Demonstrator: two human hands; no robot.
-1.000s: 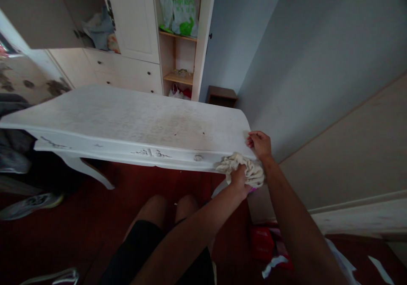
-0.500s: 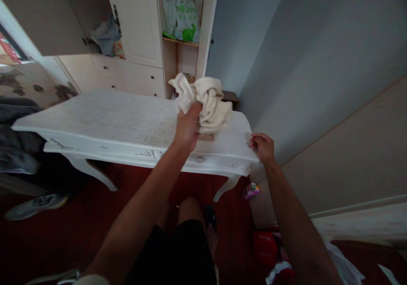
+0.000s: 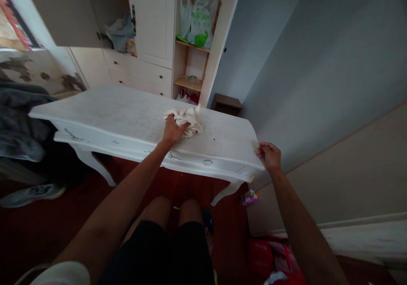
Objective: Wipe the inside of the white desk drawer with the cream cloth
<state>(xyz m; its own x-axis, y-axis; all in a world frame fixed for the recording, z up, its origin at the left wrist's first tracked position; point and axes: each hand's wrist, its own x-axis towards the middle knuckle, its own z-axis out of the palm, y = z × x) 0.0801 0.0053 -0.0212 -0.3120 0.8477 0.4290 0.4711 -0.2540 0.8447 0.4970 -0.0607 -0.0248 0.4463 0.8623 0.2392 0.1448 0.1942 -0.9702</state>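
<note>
My left hand [image 3: 174, 131] is closed on a crumpled cream cloth [image 3: 190, 123], pressed down on the top of the white table [image 3: 229, 130]. The tabletop carries greyish smudges around the cloth, and a small dark speck [image 3: 214, 139] lies to its right. At the table's right end is my right hand [image 3: 269, 154], its fingers pinched together by the edge. A small pale, see-through patch shows at those fingertips, too faint to name.
Behind the table stands a white wardrobe [image 3: 152, 26] with shelves holding plastic bags [image 3: 201, 24]. A grey wall [image 3: 286, 73] rises close on the right. Grey clothing [image 3: 22, 119] hangs at left; a shoe [image 3: 33, 195] and red bags [image 3: 260, 257] are on the floor.
My left hand has brought the cloth down from above the table onto its top, further left. My right hand keeps its pinch at the table's right end. The view has shifted slightly.
</note>
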